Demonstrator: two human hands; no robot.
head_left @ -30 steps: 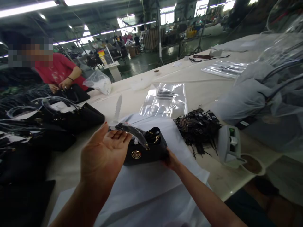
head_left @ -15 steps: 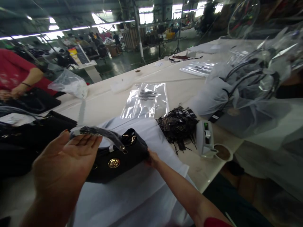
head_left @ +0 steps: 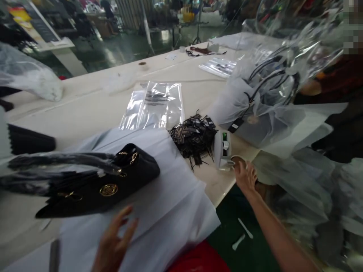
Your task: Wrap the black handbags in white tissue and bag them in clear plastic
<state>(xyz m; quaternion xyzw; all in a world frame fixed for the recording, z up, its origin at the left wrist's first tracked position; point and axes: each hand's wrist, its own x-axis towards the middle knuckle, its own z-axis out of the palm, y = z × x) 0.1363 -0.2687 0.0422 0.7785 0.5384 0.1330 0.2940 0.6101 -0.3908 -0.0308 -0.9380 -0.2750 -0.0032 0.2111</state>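
Note:
A black handbag (head_left: 138, 189) with a round gold emblem lies on white sheeting (head_left: 167, 200) at the left. Its handles (head_left: 65, 162) are wrapped in clear film. My left hand (head_left: 116, 241) is just in front of the bag, apart from it, with its fingers spread and holding nothing. At the table's right edge, my right hand (head_left: 246, 175) reaches over a brown roll (head_left: 236, 159) beside a white tape dispenser (head_left: 222, 151). Its fingers look loosely bent and apart, partly covering the roll; whether they touch it is hard to see.
A heap of black hang tags (head_left: 195, 136) lies left of the dispenser. Flat clear plastic bags (head_left: 161, 102) are behind it. Wrapped bags (head_left: 272, 90) stand at the right, near another person's arm (head_left: 310, 87). A white plastic bag (head_left: 31, 75) sits far left.
My right hand has left the bag's end and moved right to the brown roll. The left hand has come away from the handles, which now lie down. The view has turned right and downward.

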